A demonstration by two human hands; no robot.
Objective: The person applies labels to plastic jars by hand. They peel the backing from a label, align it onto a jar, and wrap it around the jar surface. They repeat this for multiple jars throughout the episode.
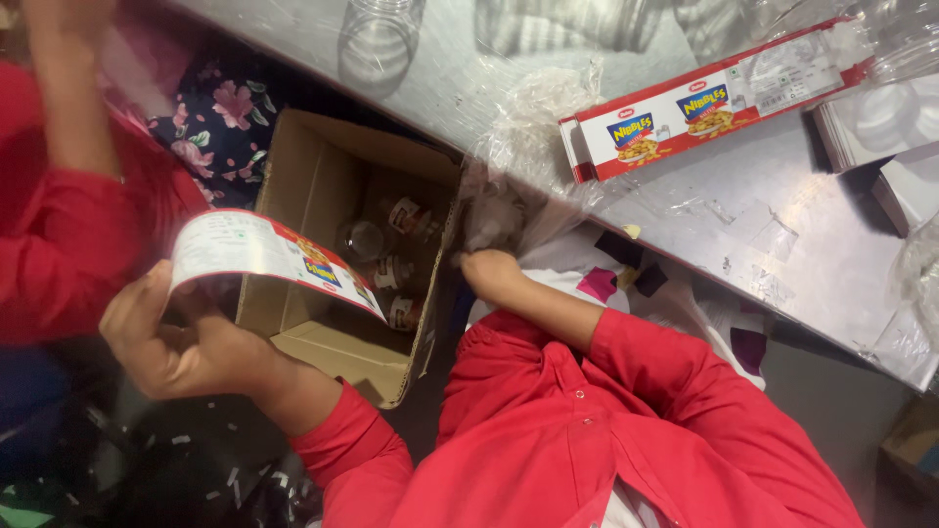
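head view, going left to right with the cardboard box [323,254] as the landmark. far left of the box, another person's red sleeve [54,225] fills the edge, above a floral cloth [220,122]. just left of the box, partly over its left wall, the left hand [181,342] holds a curved label sheet [269,254], white on its back with a red printed edge. the left grip is closed on the sheet's left end, thumb on top and fingers curled under, pinching it. the sheet looks thin, light and floppy; it bows under its own weight, so it probably creases easily and is best held at an end or along an edge, not by the printed middle.

inside the box lie several small clear jars [396,264] with labels, likely hard, smooth and breakable, so best taken round the body.

just right of the box, at its upper right corner, the right hand [489,269] reaches into crinkled clear plastic wrap [533,147]. its fingers are hidden in the plastic, so i cannot tell whether that grip is spread or closed, or whether it holds anything.

further right and above the box, on the metal tabletop [782,196], lies a long red and white carton [714,103], with clear jars at the top edge.
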